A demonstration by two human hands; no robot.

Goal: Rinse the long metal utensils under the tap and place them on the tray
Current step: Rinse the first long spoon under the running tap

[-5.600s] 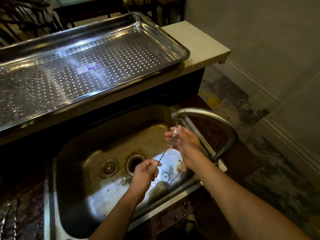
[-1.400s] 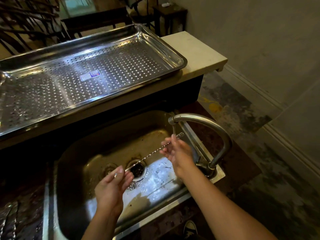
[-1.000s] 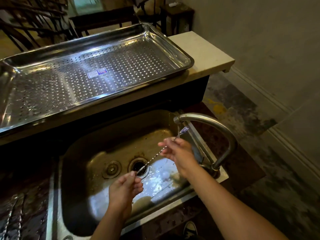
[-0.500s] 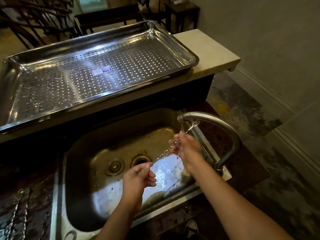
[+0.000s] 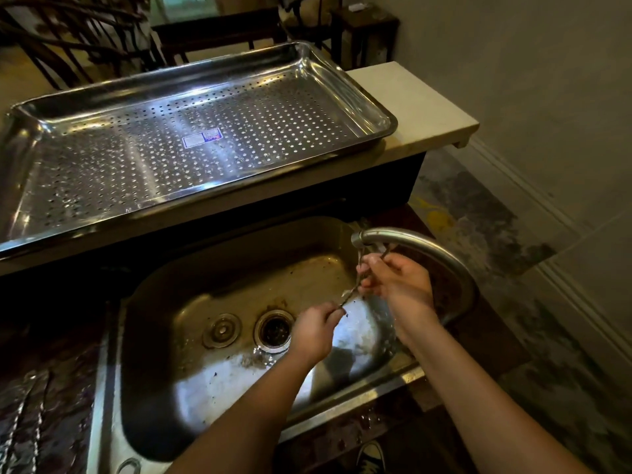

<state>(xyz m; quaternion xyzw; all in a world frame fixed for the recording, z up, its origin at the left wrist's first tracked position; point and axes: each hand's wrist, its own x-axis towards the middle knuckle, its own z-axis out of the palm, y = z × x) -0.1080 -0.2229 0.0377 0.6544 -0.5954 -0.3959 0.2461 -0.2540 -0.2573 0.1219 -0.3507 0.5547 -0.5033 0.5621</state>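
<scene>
A thin twisted metal utensil [image 5: 352,293] slants under the curved tap [image 5: 417,241] over the steel sink [image 5: 212,289]. My left hand [image 5: 316,328] pinches its lower end above the drain. My right hand [image 5: 396,280] holds its upper part just below the spout, fingers curled round it, and hides most of that end. The perforated steel tray [image 5: 345,83] sits on the raised counter behind the sink with nothing on it.
More twisted metal utensils [image 5: 24,415] lie on the wet dark counter at the lower left. A drain [image 5: 273,331] and a plug [image 5: 221,330] sit in the sink bottom. The pale counter end [image 5: 417,104] drops to the floor on the right.
My hands have drawn closer together and the utensil has slid up through my right hand, so a shorter stretch shows between them. The tray is unchanged.
</scene>
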